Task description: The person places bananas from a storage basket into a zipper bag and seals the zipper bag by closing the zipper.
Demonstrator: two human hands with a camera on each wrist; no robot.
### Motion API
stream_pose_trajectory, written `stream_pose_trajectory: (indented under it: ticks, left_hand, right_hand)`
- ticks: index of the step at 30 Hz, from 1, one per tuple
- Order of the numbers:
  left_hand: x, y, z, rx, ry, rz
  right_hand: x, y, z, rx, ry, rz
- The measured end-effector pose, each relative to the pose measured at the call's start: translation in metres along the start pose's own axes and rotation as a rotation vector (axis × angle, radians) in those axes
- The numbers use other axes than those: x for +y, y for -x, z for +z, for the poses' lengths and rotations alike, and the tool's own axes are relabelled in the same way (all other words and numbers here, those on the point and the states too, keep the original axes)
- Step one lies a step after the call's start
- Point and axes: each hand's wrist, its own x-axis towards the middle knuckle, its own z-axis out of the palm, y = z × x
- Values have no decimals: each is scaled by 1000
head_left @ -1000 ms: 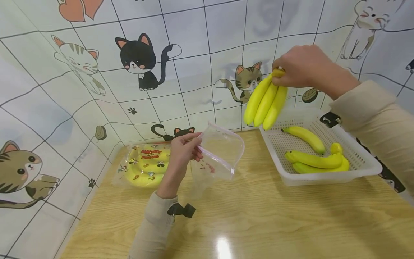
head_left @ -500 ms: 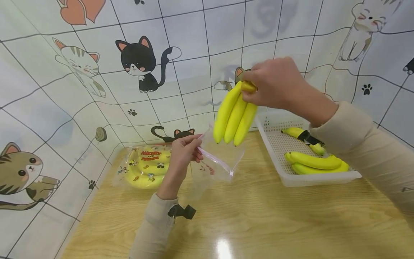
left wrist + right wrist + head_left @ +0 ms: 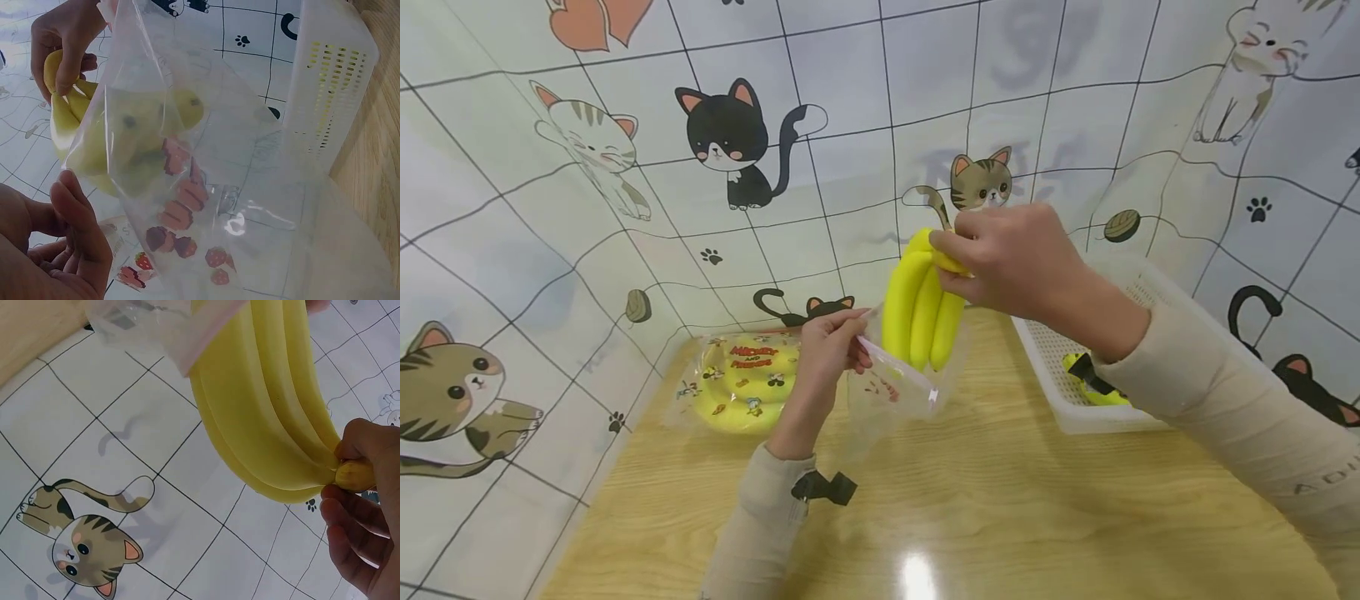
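A bunch of yellow bananas [image 3: 917, 304] hangs tips down from my right hand [image 3: 1018, 258], which grips it by the stem. In the right wrist view, thumb and fingers close round the stem end of the bananas [image 3: 262, 412]. My left hand [image 3: 829, 354] pinches the edge of a clear zip bag [image 3: 880, 400] with a pink-edged mouth and a small slider. The banana tips are inside the bag's mouth. In the left wrist view they show through the film of the bag [image 3: 244, 187], which is printed with small red and pink pictures; its lower part hangs loose.
A second clear bag [image 3: 741, 387], printed with cartoon figures and filled with bananas, lies at the back left of the wooden table [image 3: 1000, 508]. On the right stands a white perforated basket [image 3: 1067, 419] with more bananas, partly hidden by my right forearm. A cat-patterned sheet [image 3: 850, 125] stands behind.
My right hand has brought the banana bunch left and down from above the basket, its tips passing into the bag's mouth. My left hand has kept its place on the bag.
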Motion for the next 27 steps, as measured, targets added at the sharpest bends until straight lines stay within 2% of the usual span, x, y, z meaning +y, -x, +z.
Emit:
stream_pose_trajectory:
  ticks: [4, 16, 20, 27]
  left_hand:
    - [1, 1, 0, 3, 5, 10]
    - [-4, 2, 2, -5, -3, 62]
    - [-4, 3, 4, -13, 2, 68]
    - [-5, 3, 5, -27, -22, 83]
  right_hand:
    - [-10, 13, 8, 21, -10, 16]
    - [-36, 41, 27, 96, -66, 183]
    - [-45, 48, 36, 122, -66, 202]
    - [-56, 54, 48, 104, -105, 241]
